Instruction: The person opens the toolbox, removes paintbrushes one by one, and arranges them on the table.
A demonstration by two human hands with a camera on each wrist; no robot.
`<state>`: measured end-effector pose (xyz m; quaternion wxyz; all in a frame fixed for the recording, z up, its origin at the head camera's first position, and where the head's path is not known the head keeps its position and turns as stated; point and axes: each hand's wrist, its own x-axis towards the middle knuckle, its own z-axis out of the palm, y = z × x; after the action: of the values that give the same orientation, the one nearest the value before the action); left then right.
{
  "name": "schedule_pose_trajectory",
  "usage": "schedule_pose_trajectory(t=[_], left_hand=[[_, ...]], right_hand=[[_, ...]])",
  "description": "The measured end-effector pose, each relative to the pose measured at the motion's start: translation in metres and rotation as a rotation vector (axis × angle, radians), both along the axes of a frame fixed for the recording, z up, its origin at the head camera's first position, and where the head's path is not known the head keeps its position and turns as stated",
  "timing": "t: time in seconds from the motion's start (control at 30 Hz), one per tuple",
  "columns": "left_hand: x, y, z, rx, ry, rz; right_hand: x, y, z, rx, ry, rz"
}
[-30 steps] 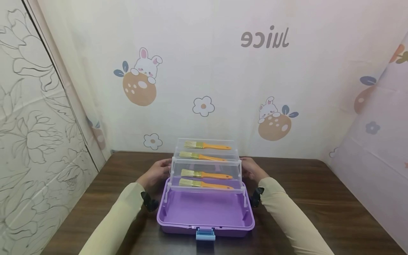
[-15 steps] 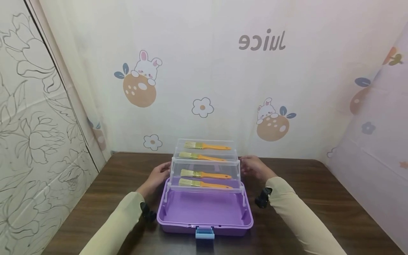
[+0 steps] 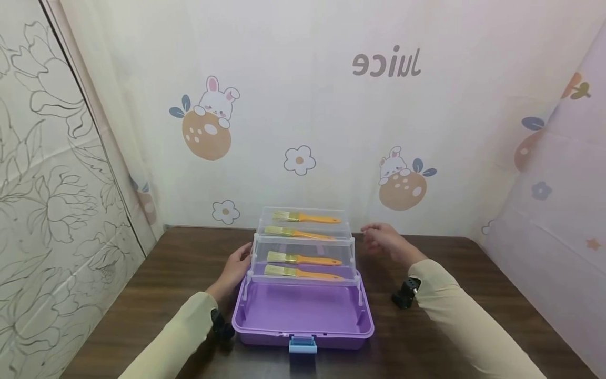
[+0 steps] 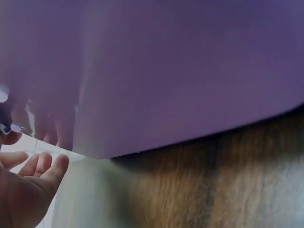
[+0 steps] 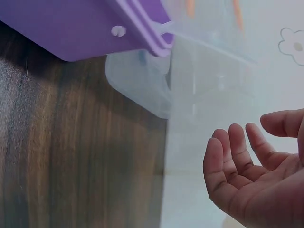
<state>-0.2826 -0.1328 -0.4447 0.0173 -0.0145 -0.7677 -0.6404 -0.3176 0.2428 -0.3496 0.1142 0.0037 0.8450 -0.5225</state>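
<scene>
A purple box [image 3: 303, 310] with a pale blue latch [image 3: 303, 345] stands open on the table. Clear tiered trays [image 3: 326, 245] rise at its back and bear several flat brushes with orange handles, such as the top brush [image 3: 320, 218]. My left hand [image 3: 235, 269] is beside the box's back left, fingers loosely bent; whether it touches the trays cannot be told. The left wrist view has that hand [image 4: 28, 190] near the purple wall [image 4: 166, 71]. To the right of the trays, apart from them, my right hand [image 3: 390, 243] holds nothing, its fingers loosely bent.
Brown wood table [image 3: 464, 295] extends on both sides of the box. Behind it hangs a printed curtain [image 3: 303, 105], close to the table's back edge. A clear lid [image 5: 137, 83] shows behind the box in the right wrist view.
My right hand has moved away from the trays to the right. My left hand has shifted slightly toward me along the left side. The box and brushes stay in place.
</scene>
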Motion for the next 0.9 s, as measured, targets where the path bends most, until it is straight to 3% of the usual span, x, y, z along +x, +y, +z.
schedule_pose_trajectory(t=[0.17, 0.23, 0.4, 0.9], left_hand=[[-0.002, 0.000, 0.000, -0.022, 0.035, 0.025], [-0.007, -0.002, -0.005, -0.021, 0.039, 0.026], [-0.005, -0.004, -0.005, -0.012, 0.016, 0.016], [0.001, 0.001, -0.004, -0.013, 0.028, -0.004]], right_hand=[[0.003, -0.001, 0.017, 0.027, 0.014, 0.022], [0.004, -0.002, 0.022, 0.035, 0.024, 0.033], [0.009, -0.009, 0.032, 0.055, 0.047, 0.091], [0.026, -0.043, 0.037, 0.060, 0.042, 0.245]])
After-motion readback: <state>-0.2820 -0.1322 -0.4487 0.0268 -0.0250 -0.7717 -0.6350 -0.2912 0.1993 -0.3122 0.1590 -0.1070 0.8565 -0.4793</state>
